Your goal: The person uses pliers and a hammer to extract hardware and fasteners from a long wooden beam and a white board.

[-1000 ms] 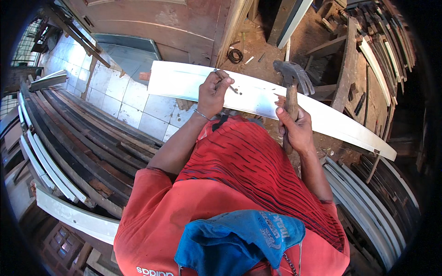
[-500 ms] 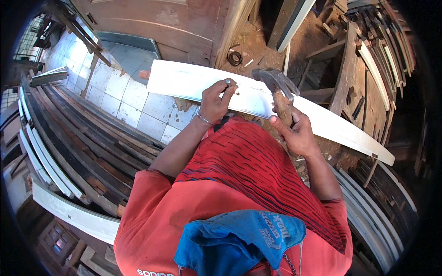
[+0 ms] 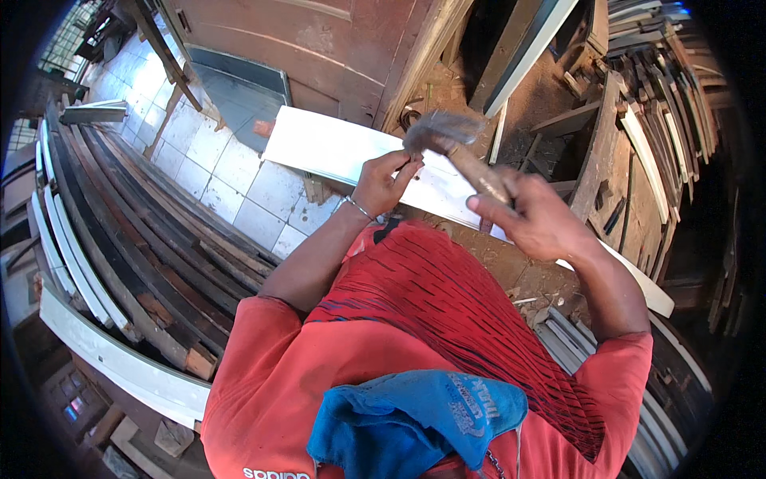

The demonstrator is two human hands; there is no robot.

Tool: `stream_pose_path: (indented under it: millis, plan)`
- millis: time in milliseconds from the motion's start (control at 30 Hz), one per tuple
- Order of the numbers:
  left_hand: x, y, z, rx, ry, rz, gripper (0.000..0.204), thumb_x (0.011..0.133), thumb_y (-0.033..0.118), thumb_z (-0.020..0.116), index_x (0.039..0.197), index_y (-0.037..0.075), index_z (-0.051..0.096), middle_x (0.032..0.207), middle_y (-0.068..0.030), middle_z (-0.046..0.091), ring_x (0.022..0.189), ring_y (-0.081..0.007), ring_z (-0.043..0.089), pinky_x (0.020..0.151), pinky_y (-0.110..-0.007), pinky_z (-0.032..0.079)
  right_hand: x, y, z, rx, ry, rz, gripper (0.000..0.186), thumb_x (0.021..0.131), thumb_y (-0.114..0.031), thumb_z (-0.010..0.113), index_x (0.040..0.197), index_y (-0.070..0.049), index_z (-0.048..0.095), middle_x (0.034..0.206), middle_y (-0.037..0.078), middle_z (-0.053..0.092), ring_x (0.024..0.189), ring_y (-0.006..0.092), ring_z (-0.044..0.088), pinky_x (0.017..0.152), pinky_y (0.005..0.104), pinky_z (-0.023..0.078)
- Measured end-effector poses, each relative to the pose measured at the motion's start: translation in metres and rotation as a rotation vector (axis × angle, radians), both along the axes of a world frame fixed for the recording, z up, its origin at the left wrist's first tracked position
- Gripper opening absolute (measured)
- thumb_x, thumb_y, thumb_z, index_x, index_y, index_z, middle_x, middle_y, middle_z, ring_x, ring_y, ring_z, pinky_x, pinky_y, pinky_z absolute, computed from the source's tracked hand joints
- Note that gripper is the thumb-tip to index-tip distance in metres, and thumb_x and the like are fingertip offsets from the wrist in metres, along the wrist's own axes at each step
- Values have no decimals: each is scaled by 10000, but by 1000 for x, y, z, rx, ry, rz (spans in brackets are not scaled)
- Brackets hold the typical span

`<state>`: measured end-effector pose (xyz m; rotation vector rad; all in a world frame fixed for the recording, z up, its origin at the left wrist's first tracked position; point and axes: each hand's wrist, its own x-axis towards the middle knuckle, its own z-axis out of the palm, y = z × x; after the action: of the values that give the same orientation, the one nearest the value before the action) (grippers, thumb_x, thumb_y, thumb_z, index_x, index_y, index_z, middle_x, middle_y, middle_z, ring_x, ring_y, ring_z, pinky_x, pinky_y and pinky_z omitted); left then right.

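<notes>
A long white board (image 3: pixel 315 140) lies crosswise in front of me, its middle partly behind my hands. My left hand (image 3: pixel 381 184) is pinched near the board's middle on a small metal pin, probably a nail, now mostly hidden. My right hand (image 3: pixel 535 219) grips the wooden handle of a claw hammer (image 3: pixel 439 132); its blurred head is right over my left fingertips, and I cannot tell whether it touches the pin.
Long dark and white timber strips (image 3: pixel 136 231) lie stacked at left. A panelled wooden door (image 3: pixel 319 44) stands ahead beside a tiled floor (image 3: pixel 227 164). Offcuts and planks (image 3: pixel 662 128) are piled at right, with more white strips (image 3: pixel 558 343) below. A coiled black item lies beyond the board.
My right hand has moved right and tipped the hammer leftward, bringing its head over my left fingers. My left hand has shifted slightly down and right, still pinched.
</notes>
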<state>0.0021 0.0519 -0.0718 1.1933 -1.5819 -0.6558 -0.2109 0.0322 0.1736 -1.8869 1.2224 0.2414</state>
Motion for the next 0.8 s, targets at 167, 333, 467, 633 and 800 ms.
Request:
stream_pose_path:
  millis: [167,333,467,633,800]
  plan:
    - [-4,2,1,18,122,-20,149,944,122,681,1012,-8,707,868,-138,722,775,-211,711,716,-322,546,4,20,-1,-313,-602,-260,360,978,-299,656,1105,36,631,814,98,656,782,234,643,705,357,499]
    - [-1,-1,0,-29,33,-21,169,938,121,689,1028,-20,704,898,-158,725,783,-288,719,712,-358,559,1,-9,-16,-115,-58,58,394,983,-330,638,1072,51,588,786,207,656,713,305,681,636,402,528]
    - [3,2,2,131,79,-38,154,949,136,674,1007,-5,701,892,-144,727,814,-241,728,749,-324,556,20,7,29,-158,-618,-311,303,1014,-313,607,1041,-13,577,699,11,559,658,91,597,525,265,467]
    - [-2,1,-2,-4,121,-54,157,955,139,662,1009,-4,698,901,-133,733,829,-237,727,778,-323,559,2,2,-27,-409,-171,71,373,991,-296,622,1009,77,636,770,240,636,677,298,638,640,407,494]
    - [1,0,1,52,131,-8,139,946,129,665,973,0,708,900,-141,725,819,-256,722,750,-335,551,26,6,27,-25,-383,-338,343,1005,-341,605,1016,2,615,723,68,591,561,122,525,538,277,456]
